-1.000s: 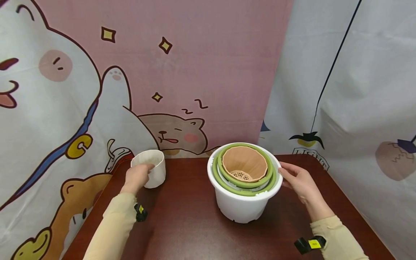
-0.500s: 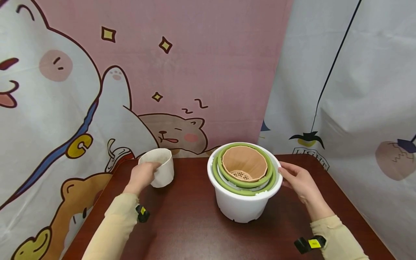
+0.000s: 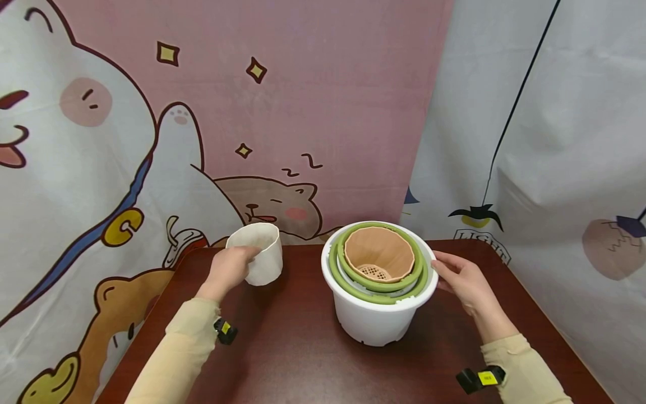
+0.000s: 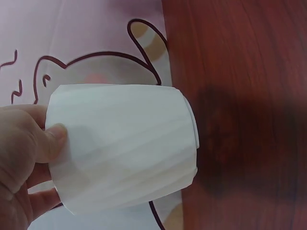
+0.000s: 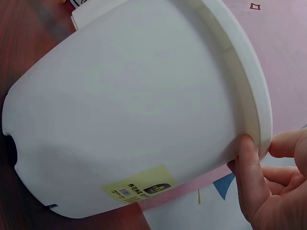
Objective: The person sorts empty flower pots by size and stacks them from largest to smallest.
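My left hand [image 3: 230, 272] pinches the rim of a small white flowerpot [image 3: 266, 264] with faint slanting ribs. In the left wrist view the thumb lies on the outer wall of this pot [image 4: 124, 143], and a shadow falls on the table beside its base. My right hand [image 3: 465, 281] pinches the right rim of a large white flowerpot [image 3: 370, 322] standing upright. Nested inside it are green-rimmed pots [image 3: 370, 297] and, innermost, a terracotta-coloured pot [image 3: 378, 249] with a mesh-like bottom. The right wrist view shows a yellow label [image 5: 139, 184] on the large pot's side.
Both pots are over a dark red-brown wooden table [image 3: 303, 370]. Close behind its far edge hangs a pink cartoon cloth [image 3: 333, 112], with a whitish cloth [image 3: 570, 140] to the right. Each wrist wears a black camera.
My left hand has carried the small white pot rightward and slightly up, toward the large pot. The right hand and the nested pots have stayed in place.
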Motion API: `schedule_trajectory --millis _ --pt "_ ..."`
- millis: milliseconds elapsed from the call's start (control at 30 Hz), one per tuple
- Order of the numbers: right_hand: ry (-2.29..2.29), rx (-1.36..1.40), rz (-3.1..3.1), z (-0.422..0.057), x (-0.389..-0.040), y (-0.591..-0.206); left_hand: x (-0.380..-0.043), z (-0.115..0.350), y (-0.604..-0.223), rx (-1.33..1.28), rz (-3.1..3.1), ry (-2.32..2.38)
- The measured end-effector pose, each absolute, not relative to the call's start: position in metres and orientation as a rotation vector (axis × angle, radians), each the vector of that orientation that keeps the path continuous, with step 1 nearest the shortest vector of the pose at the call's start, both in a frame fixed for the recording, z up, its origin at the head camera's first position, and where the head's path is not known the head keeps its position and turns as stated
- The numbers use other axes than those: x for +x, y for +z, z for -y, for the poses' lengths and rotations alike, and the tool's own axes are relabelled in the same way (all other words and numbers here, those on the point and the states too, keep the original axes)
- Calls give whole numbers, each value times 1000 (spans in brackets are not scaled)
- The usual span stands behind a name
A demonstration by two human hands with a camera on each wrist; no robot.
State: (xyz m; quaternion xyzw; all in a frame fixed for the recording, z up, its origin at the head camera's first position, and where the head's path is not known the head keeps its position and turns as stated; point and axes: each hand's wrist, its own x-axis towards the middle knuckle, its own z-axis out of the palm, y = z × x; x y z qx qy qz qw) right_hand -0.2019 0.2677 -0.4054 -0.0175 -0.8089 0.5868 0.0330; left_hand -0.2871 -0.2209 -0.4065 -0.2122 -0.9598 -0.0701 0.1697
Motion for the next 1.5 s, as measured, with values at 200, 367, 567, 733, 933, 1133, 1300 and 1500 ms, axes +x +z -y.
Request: schedule_trajectory --millis 200,367,567,733,933,1133,1300,1500 --pt "1811 -55 2488 -268 -202 -406 -283 211 -397 -661 2648 -214" --pt "1820 -55 2486 -268 -202 -406 -280 204 -389 -708 2566 -235" --pt "1830 -50 2481 -268 -203 -406 -276 197 -375 -743 2506 -237" --pt "1841 -49 2476 -268 -202 -405 -274 193 -366 -786 2446 -254" --pt "1833 -55 2484 -268 -203 -405 -272 186 -358 -826 2391 -280" --pt "1832 -47 2477 -269 -203 -406 -272 179 -347 -870 2349 -266" --pt "1832 -48 2470 -269 -204 -406 -272 173 -337 -887 2320 -278" --pt "1829 -43 2466 -269 -203 -407 -268 165 -326 -910 2261 -281"
